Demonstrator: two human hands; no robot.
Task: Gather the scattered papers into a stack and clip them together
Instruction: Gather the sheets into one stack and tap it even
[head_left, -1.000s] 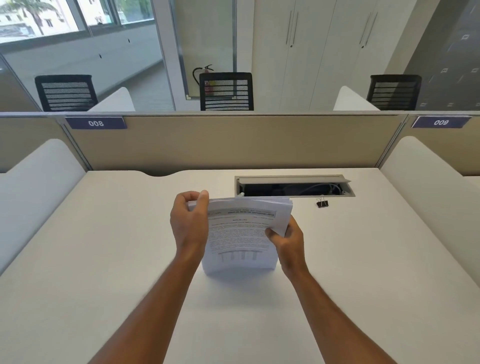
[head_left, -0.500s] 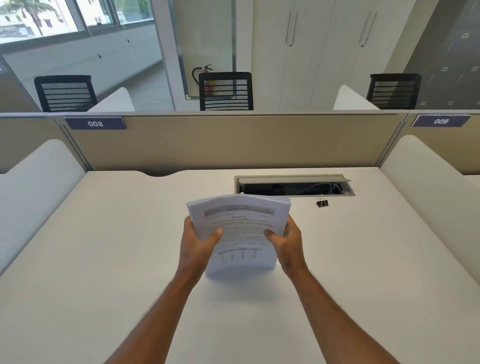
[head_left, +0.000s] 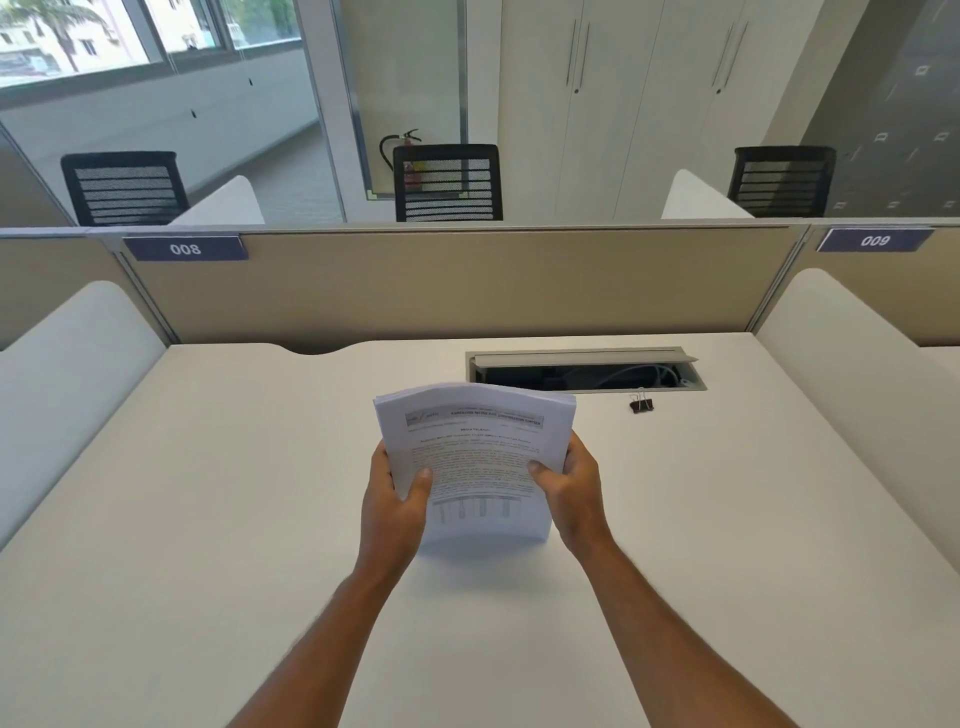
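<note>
The stack of papers (head_left: 475, 457) stands up on its bottom edge near the middle of the white tabletop (head_left: 208, 519), with the printed front page facing the person. The top of the stack bends back a little, away from the person. The left hand (head_left: 397, 501) pinches the left side of the stack — thumb on the front page, fingers hidden behind. The right hand (head_left: 569, 491) pinches the right side the same way, thumb on the front. Both hands are pressed tight on the paper.

A small black binder clip (head_left: 641, 404) sits on the tabletop, off to the right of the stack and toward the far edge, not touching it. Just behind the clip is the open cable slot (head_left: 587, 371) in the tabletop, with wires inside. Past the far edge stands a tan divider wall (head_left: 441, 280) with a blue sign (head_left: 185, 249) that reads 008.
</note>
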